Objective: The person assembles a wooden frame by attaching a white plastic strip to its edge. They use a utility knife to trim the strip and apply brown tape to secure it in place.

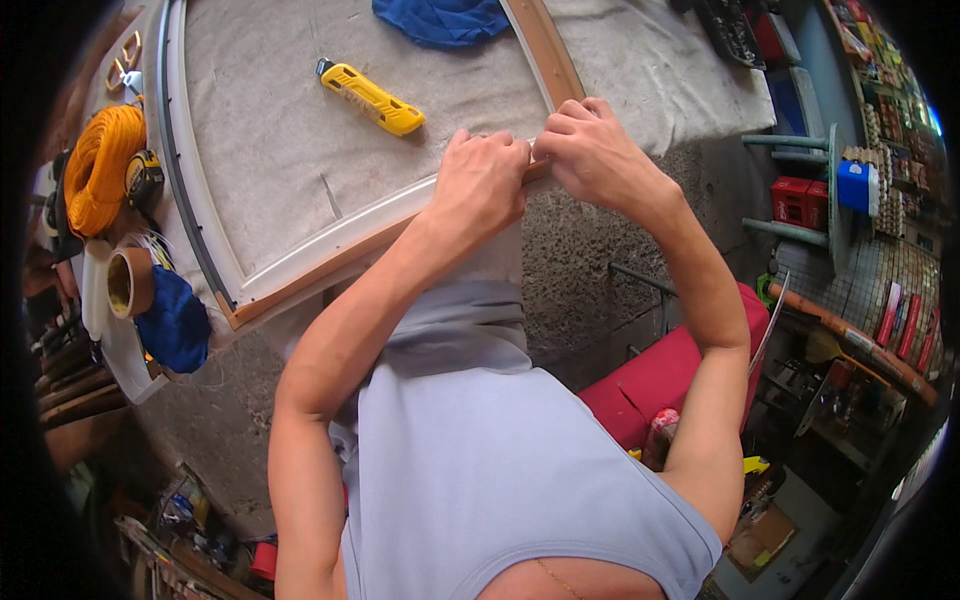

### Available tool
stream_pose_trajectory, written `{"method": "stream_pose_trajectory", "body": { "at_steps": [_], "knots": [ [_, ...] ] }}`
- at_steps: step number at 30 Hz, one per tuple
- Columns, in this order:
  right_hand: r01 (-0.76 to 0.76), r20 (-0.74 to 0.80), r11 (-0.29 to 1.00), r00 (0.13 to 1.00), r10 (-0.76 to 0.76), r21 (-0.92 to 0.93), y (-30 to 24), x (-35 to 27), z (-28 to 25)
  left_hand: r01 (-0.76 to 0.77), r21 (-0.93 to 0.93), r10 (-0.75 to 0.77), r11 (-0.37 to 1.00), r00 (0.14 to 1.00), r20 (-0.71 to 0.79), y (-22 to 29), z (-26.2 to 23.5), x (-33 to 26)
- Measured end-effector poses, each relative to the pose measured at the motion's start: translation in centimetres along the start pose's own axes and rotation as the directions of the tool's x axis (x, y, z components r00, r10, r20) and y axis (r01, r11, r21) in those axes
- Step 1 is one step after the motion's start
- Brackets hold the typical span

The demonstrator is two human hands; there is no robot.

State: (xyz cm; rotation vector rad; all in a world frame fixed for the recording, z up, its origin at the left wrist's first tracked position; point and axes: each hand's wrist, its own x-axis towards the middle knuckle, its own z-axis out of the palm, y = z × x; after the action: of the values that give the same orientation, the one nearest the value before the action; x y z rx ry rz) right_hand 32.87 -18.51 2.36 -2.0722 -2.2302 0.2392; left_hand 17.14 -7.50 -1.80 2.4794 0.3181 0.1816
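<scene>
A large rectangular frame [350, 223], white on its face and brown along its outer edge, lies on a cloth-covered worktop [280, 120]. A dark strip runs down its left side. At the frame's near right corner, my left hand [483, 180] is closed over the near rail with its fingers curled. Right beside it, touching or almost touching, my right hand [592, 150] pinches at the same corner. What its fingertips hold is hidden. Inside the frame, a yellow utility knife [370, 98] rests on the cloth. A blue cloth [440, 20] lies at the far side.
On the left are a coil of orange cord [100, 165], a tape measure [144, 180], a roll of tape [130, 283] and scissors [122, 62]. A red padded seat [650, 375] stands below the worktop, near my right elbow. Right of the worktop is an upturned stool [833, 200].
</scene>
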Motion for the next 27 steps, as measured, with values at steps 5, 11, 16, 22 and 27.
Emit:
{"method": "stream_pose_trajectory", "body": {
  "at_steps": [5, 11, 16, 22, 27],
  "knots": [
    [0.018, 0.029, 1.000, 0.999, -0.017, -0.021, 0.0, 0.2, 0.0, -0.005, 0.055, 0.003, 0.998, 0.999, 0.039, 0.2, -0.1, 0.2],
    [0.025, 0.059, 0.999, 0.998, -0.027, 0.028, 0.5, 0.1, 0.2, -0.015, 0.127, 0.002, 0.992, 0.995, 0.100, 0.7, -0.2, 0.8],
    [-0.017, 0.015, 0.996, 1.000, 0.016, 0.093, 2.8, -0.7, -0.6, 0.009, 0.072, -0.012, 0.997, 0.999, 0.051, 1.0, -0.3, 0.9],
    [-0.013, 0.048, 0.998, 0.999, 0.011, 0.054, 3.6, -0.8, -1.4, -0.016, -0.019, 0.015, 1.000, 0.999, -0.039, 1.0, 1.5, 2.2],
    [-0.011, 0.058, 1.000, 0.998, 0.010, 0.011, 3.6, -1.0, -1.6, 0.004, -0.042, -0.003, 0.999, 1.000, 0.017, 1.6, 1.7, 3.2]
  ]
}}
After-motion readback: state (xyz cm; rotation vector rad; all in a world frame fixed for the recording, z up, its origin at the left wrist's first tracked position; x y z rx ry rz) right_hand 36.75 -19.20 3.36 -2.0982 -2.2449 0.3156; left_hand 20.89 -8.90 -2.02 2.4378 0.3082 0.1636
